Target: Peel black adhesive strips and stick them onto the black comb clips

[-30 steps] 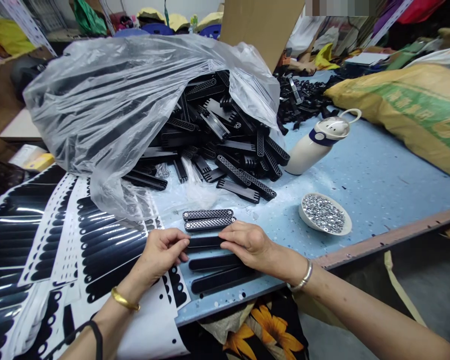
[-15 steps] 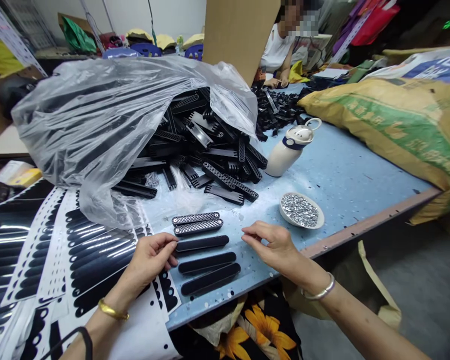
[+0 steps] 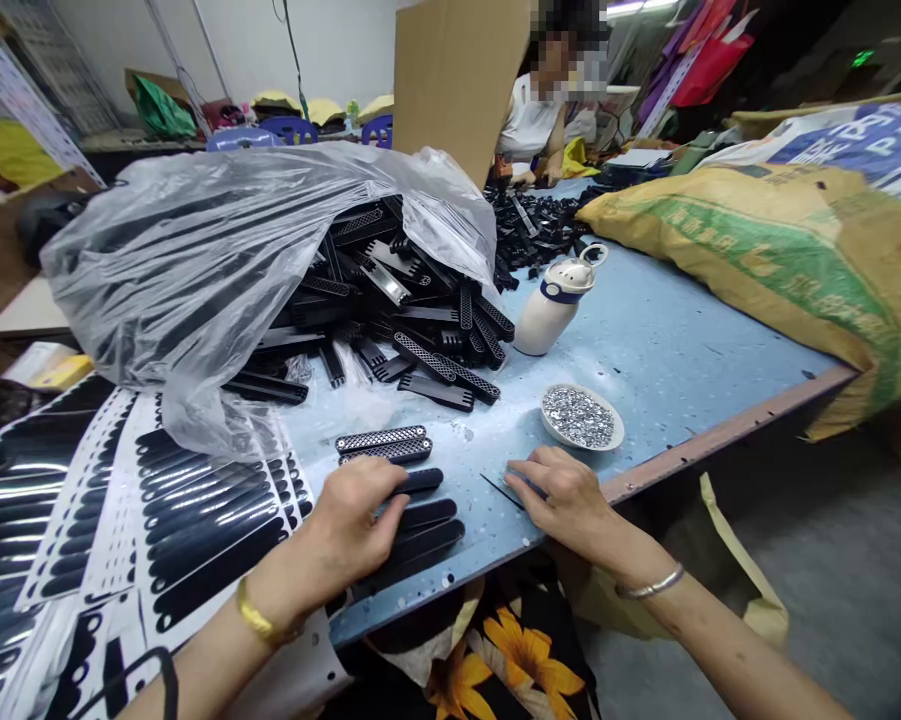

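The fingers of your left hand (image 3: 349, 520) curl over the left ends of three plain black pieces (image 3: 429, 514) near the lower middle of the frame; whether they grip one, you cannot tell from here. The fingers of your right hand (image 3: 570, 495) are pinched on a thin dark stick (image 3: 501, 490), just right of those pieces.

Only a small batch seems to be laid out. Just above your left hand, two patterned pieces (image 3: 381, 438) lie side by side on the blue surface (image 3: 667, 330); the three plain ones show no pattern on what is visible. Far more looks left in the heap (image 3: 390, 290) at the mouth of the clear bag (image 3: 157, 260), upper left of centre.

Your left forearm comes in from the lower left, knuckles up and wrist low; your right comes from the lower right, hand tipped inward, thumb and forefinger leading.

Farther out, a bowl (image 3: 562, 437) of small metal parts sits just above your right hand, and a bottle (image 3: 544, 320) stands beyond it.
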`<state>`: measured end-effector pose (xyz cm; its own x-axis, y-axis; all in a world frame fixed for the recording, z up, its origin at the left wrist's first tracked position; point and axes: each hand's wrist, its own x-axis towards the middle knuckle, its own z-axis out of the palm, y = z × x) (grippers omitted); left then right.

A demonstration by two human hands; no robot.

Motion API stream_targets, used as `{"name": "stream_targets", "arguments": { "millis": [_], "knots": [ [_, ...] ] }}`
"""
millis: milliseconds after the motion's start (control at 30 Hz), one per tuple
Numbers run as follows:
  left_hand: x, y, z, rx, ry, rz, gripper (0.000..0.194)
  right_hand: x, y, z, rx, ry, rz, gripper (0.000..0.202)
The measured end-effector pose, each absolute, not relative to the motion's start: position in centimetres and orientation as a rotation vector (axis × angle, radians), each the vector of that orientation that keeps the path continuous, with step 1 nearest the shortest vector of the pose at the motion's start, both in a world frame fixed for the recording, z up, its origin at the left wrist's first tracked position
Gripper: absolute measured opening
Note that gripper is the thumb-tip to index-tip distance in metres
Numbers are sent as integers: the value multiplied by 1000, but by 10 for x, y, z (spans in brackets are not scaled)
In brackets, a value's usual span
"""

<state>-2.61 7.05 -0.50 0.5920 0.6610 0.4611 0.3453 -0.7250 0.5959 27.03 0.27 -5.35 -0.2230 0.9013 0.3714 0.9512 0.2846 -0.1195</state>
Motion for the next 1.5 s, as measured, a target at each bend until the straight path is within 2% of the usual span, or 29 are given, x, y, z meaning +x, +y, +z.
{"name": "stream_targets", "arguments": {
  "millis": [133, 267, 367, 600, 800, 967, 1300, 1500],
  "knots": [
    [-1, 75, -23, 2513, 818, 882, 15, 262, 1, -55, -1570, -2211, -87, 22],
    [6, 76, -34, 2529, 845, 806, 11, 257, 0, -54, -1486, -2222, -19, 31],
    [5, 76, -41, 2521, 851, 786, 13, 252, 0, -51, -1530, -2184, 43, 29],
    [-6, 77, -46, 2430, 781, 774, 18, 245, 0, -62, -1468, -2213, -15, 36],
    [-8, 75, -44, 2363, 784, 793, 18, 239, 10, -39, -1496, -2040, 490, 19],
    [-6, 74, -43, 2361, 790, 800, 11, 225, 28, -15, -1404, -2071, 656, 18],
    [-5, 73, -41, 2354, 797, 719, 10, 213, 41, -9, -1288, -2259, 410, 28],
    [-4, 74, -40, 2364, 783, 725, 10, 207, 45, -3, -1280, -2264, 403, 32]
  ]
}}
